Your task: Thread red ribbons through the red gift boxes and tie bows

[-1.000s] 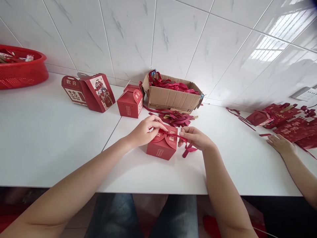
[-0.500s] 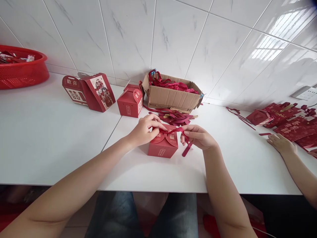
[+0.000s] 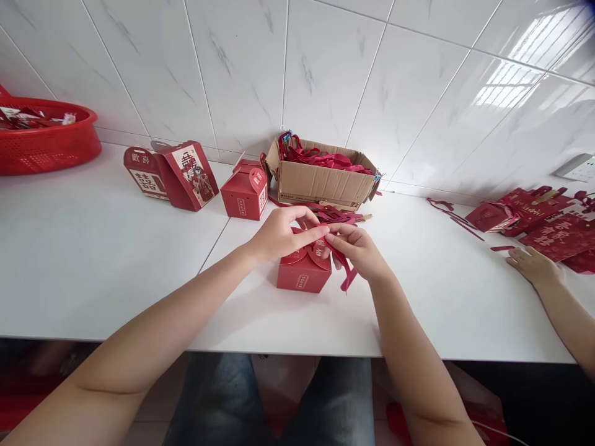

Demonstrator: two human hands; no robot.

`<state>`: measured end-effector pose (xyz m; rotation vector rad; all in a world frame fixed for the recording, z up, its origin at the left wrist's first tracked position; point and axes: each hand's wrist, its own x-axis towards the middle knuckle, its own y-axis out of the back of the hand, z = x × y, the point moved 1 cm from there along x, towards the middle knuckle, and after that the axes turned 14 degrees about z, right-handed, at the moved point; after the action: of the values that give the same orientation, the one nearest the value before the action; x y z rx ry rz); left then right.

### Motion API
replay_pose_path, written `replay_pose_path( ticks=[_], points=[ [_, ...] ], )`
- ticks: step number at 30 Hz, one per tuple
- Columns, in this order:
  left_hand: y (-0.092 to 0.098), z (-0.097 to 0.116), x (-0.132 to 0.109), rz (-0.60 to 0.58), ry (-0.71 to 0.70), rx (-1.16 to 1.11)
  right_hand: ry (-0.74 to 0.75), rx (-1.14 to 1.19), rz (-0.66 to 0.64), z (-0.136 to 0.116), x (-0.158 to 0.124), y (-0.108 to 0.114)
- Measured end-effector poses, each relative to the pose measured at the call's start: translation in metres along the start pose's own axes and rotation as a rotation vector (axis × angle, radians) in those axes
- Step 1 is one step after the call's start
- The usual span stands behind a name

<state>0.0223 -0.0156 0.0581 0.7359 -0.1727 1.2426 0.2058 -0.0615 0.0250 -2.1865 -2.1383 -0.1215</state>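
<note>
A red gift box (image 3: 304, 279) with pale lettering stands upright on the white table below my hands. Its top flaps are folded over, and a dark red ribbon (image 3: 341, 254) runs from its top, the loose ends hanging off the right side. My left hand (image 3: 286, 233) is closed in a pinch over the box top, thumb and fingertips at the ribbon. Touching it there, my right hand (image 3: 356, 248) grips the ribbon between thumb and fingers. The exact spot where the fingertips meet is partly hidden.
Behind the box, a cardboard carton (image 3: 320, 183) holds many ribbons, with more ribbons (image 3: 337, 214) lying before it. Other red boxes (image 3: 244, 192) stand to the left, near a red basket (image 3: 51, 139). At right, another person's hand (image 3: 534, 266) rests by red bags (image 3: 553, 232).
My left hand has shifted right and its fingers have closed on the ribbon. My right hand has moved left, so the two hands now meet above the box.
</note>
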Motion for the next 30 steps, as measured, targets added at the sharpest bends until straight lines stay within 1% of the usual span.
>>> replay_pose_path(
  ticks=[2,6,8,12,16,19,22,24,27,30],
  points=[
    [-0.003,0.005,0.002,0.037,-0.011,0.024,0.013,-0.021,0.052,0.0,0.001,-0.002],
    [-0.007,0.008,0.005,0.097,-0.081,0.061,-0.006,-0.048,0.115,0.0,0.001,-0.006],
    [-0.007,0.009,0.006,0.098,-0.096,0.065,-0.022,-0.053,0.121,0.001,0.001,-0.007],
    [-0.005,0.01,0.006,0.064,-0.096,0.054,-0.029,-0.066,0.079,0.001,-0.001,-0.012],
    [-0.004,0.011,0.004,0.069,-0.077,0.036,-0.046,-0.046,0.118,0.002,-0.002,-0.015],
    [-0.003,0.01,0.004,0.115,-0.094,0.054,-0.037,-0.061,0.148,0.002,-0.002,-0.017],
    [-0.003,0.005,0.003,0.195,-0.13,0.049,0.019,-0.084,0.175,0.0,-0.002,-0.018],
    [-0.003,0.002,0.003,0.249,-0.146,0.036,0.029,-0.076,0.188,0.0,-0.002,-0.018],
    [-0.005,-0.003,0.002,0.307,-0.161,0.03,0.004,-0.068,0.184,0.0,-0.002,-0.017],
    [-0.008,-0.005,0.001,0.351,-0.159,0.008,-0.037,-0.124,0.164,0.0,-0.003,-0.015]
  ],
)
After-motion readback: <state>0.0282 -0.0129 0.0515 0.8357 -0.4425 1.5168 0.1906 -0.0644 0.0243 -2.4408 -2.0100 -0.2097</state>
